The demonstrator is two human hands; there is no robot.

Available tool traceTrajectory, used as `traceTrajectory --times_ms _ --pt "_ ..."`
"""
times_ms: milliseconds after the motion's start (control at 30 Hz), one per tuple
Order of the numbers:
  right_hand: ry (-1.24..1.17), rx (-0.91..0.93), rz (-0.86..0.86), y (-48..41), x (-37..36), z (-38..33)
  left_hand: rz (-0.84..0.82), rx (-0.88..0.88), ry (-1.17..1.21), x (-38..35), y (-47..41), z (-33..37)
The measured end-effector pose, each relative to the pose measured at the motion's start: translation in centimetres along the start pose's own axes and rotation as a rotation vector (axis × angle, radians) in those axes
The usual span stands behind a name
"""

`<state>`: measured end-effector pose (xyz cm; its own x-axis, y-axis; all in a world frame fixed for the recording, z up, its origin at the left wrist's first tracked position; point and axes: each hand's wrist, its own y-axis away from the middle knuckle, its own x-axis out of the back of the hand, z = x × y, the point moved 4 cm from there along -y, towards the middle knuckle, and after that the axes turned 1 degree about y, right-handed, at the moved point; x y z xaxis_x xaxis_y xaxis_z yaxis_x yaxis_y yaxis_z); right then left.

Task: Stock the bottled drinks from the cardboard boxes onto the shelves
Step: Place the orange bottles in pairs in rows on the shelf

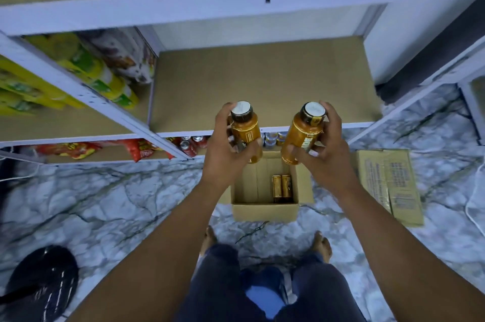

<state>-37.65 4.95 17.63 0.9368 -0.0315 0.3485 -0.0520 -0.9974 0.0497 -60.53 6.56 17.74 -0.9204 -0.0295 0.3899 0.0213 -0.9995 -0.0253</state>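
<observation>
Your left hand (231, 143) has its fingers (223, 114) wrapped round the left bottle (245, 130), held above the open box (265, 211). None of these bottles stands on the middle shelf (262, 80) yet. Two bottles (282, 188) lie in the box. Your right hand (322, 148) grips the right bottle (301, 135) likewise. A closed box (388, 185) lies on the floor at the right. Judgement: most stocking is left.

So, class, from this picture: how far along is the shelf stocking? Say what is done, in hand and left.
Done: the open box is nearly emptied. In hand: the left hand grips one bottle, the right hand a second bottle, above the box. Left: both held bottles, the two bottles lying in the box, and a closed box on the floor; the shelf ahead holds none yet.
</observation>
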Motion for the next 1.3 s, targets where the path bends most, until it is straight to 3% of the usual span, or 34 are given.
traceTrajectory --times_ms 433,900,1300 --pt "0.085 0.198 0.038 1.9 1.3 -12.9 0.108 -0.209 0.029 7.4 1.2 10.6" --pt "0.132 0.399 0.151 -5.9 3.7 -23.6 0.204 -0.395 -0.060 12.1 -6.7 20.9" --pt "0.108 0.491 0.120 -11.3 3.6 -28.3 0.171 -0.423 -0.041 13.5 -12.6 23.3"
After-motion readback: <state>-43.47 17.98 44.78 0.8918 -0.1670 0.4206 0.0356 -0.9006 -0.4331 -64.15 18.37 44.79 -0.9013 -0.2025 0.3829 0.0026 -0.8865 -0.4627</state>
